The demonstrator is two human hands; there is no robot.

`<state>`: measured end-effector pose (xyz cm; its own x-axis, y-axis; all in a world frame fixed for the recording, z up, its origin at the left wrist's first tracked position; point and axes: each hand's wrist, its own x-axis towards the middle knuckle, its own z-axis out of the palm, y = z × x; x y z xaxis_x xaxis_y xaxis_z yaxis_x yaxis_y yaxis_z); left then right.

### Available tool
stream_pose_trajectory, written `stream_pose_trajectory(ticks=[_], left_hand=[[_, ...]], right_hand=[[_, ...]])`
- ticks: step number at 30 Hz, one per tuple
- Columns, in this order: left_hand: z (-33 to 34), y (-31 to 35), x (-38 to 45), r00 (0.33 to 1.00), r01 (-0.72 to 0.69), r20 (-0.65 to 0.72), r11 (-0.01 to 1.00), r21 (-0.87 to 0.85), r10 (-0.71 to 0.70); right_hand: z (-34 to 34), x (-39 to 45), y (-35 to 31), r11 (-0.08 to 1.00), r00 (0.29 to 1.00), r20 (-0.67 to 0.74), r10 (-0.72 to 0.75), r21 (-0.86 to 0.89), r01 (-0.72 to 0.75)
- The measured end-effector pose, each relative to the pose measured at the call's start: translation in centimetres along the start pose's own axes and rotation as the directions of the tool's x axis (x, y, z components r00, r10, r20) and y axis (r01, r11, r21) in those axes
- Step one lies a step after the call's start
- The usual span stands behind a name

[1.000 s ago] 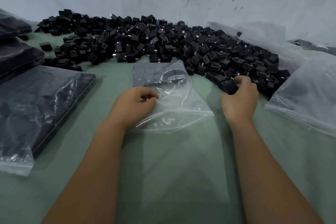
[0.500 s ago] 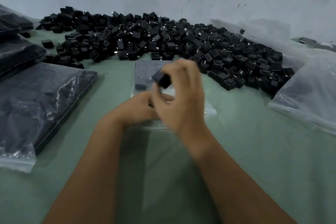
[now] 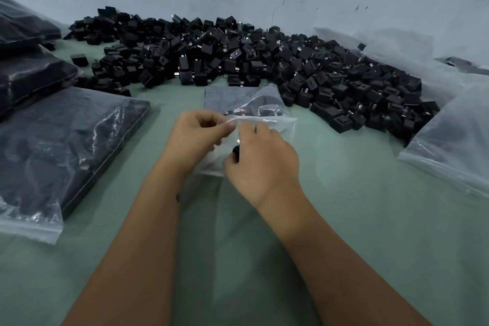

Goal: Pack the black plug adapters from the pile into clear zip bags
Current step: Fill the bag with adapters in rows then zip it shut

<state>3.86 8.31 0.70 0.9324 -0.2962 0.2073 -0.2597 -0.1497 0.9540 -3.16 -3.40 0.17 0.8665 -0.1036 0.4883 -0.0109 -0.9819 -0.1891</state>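
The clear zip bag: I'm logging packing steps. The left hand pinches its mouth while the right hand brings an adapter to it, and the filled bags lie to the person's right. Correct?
Not quite. The head view shows the filled bags on the person's left, not right. The rest stands: the left hand pinches the clear zip bag at its mouth while the right hand brings an adapter.

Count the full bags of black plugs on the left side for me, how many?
3. One flat, clear plastic bag packed with black adapters lies nearest; a second packed bag sits behind it; a third is at the far left edge. More may hide beyond the frame.
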Motion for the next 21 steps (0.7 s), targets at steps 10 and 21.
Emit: stream_pose_trajectory(ticks=[10, 21], left_hand=[[-0.6, 0.4, -0.1, 0.983, -0.163, -0.149, 0.89, -0.425, 0.108], [-1.0, -0.9, 1.1, 0.85, 0.087, -0.449, 0.915, -0.395, -0.275]], right_hand=[[0.6, 0.3, 1.0, 0.986, 0.98, 0.155, 0.124, 0.088, -0.139], [0.4, 0.3, 0.6, 0.948, 0.942, 0.278, 0.187, 0.2, -0.247]])
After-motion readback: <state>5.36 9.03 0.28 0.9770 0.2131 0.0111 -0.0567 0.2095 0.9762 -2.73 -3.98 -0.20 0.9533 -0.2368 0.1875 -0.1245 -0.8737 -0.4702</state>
